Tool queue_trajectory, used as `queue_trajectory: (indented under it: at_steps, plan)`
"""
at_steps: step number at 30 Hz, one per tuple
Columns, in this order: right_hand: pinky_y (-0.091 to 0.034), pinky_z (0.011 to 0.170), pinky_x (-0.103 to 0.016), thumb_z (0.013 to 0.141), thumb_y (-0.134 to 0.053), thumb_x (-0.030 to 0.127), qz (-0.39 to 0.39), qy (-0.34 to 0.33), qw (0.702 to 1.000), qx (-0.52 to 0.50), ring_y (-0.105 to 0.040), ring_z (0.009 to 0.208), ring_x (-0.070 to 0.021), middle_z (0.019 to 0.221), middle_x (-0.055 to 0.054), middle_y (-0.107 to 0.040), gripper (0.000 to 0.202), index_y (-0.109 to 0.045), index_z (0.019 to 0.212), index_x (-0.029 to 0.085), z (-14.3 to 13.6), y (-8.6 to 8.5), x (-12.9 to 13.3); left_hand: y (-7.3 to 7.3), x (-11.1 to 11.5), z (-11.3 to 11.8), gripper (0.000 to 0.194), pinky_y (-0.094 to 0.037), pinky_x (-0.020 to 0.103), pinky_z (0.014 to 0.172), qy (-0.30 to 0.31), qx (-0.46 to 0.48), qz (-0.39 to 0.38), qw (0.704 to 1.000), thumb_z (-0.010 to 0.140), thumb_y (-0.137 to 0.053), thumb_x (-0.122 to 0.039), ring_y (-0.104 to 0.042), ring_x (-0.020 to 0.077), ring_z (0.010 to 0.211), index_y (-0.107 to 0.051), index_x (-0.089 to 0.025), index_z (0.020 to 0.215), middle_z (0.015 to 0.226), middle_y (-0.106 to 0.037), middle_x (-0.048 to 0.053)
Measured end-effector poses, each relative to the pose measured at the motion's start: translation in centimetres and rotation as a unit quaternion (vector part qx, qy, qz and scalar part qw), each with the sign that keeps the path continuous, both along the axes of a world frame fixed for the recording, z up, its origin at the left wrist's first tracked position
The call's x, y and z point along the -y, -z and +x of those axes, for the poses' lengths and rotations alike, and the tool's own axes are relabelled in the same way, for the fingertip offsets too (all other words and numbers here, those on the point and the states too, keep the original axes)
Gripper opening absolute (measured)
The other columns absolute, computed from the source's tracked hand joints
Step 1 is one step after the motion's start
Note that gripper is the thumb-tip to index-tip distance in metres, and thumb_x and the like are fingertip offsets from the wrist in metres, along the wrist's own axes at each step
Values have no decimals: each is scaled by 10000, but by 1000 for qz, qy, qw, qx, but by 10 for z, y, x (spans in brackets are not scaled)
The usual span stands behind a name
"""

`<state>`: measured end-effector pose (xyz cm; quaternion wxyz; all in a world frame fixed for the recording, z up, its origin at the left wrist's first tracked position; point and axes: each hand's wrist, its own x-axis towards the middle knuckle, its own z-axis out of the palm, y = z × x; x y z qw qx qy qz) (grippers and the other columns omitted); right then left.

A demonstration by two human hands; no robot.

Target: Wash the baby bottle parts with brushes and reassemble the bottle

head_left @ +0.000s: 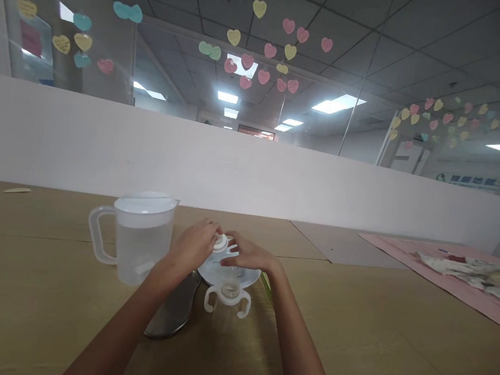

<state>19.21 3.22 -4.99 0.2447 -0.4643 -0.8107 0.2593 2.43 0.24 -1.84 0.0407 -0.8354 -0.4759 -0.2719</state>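
My left hand (198, 245) is closed around a white bottle collar (221, 243), above the far part of a pale bowl (248, 279). Facing it from the other side, my right hand (251, 255) has its fingers apart and curved over the bowl; I cannot tell whether its fingertips touch the collar. In front of the bowl, a clear baby bottle (225, 314) with two white handles stands upright, its top uncovered. A metal kidney-shaped tray (175, 311) lies under my left forearm, partly hidden by it.
A clear plastic measuring jug (142, 244) with liquid in it stands left of my left hand. Something thin and green (267, 289) lies beside the bowl. Farther right, a pink cloth (408, 263) bears crumpled fabric. A white wall (233, 173) rises behind the table.
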Motion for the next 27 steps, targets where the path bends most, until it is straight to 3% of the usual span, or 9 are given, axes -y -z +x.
queue_trajectory:
  at_steps: [3, 6, 9, 14, 18, 27]
  plan:
    - [-430, 735, -287, 630, -669, 277, 91, -32, 994, -46, -549, 902, -175, 1024, -43, -580, 533, -452, 1111, 196, -8, -9, 11, -2, 7, 7, 231, -433, 327, 761, 36, 22, 22, 999, 823, -347, -165, -558, 208, 877, -573, -161, 872, 921, -602, 83]
    - [-410, 696, -274, 677, -555, 166, 197, 21, 979, -50, -548, 802, -162, 876, -38, -598, 215, -513, 888, 163, -15, -13, 15, -2, 12, 13, 167, -449, 313, 752, 64, 72, 35, 995, 807, -415, -221, -562, 196, 871, -562, -182, 876, 921, -599, 55]
    - [-392, 678, -255, 654, -500, 103, 258, 49, 963, -51, -538, 765, -153, 843, -36, -600, 197, -514, 841, 164, -17, -17, 17, -1, 13, 16, 167, -457, 316, 775, 76, 124, 41, 989, 782, -471, -265, -558, 190, 903, -555, -200, 910, 985, -578, 45]
    - [-363, 584, -208, 615, -533, 136, 264, 83, 959, -69, -513, 665, -131, 740, 0, -588, 208, -507, 818, 175, -14, -28, 30, -6, 18, 15, 195, -484, 277, 745, 132, 228, 6, 965, 793, -486, -325, -593, 169, 870, -598, -202, 896, 955, -628, 33]
    - [-354, 552, -183, 600, -544, 162, 244, 58, 962, -111, -499, 635, -109, 705, 28, -570, 198, -520, 795, 176, -9, -38, 42, -9, 20, 14, 236, -504, 278, 709, 157, 294, -19, 943, 800, -492, -363, -624, 166, 761, -638, -195, 880, 833, -676, 17]
    - [-338, 527, -176, 566, -571, 191, 212, 30, 964, -160, -457, 595, -84, 660, 54, -522, 185, -522, 744, 170, -2, -36, 39, 1, 9, 20, 301, -567, 306, 636, 195, 471, -159, 846, 690, -631, -403, -625, 192, 793, -660, -147, 845, 837, -665, 38]
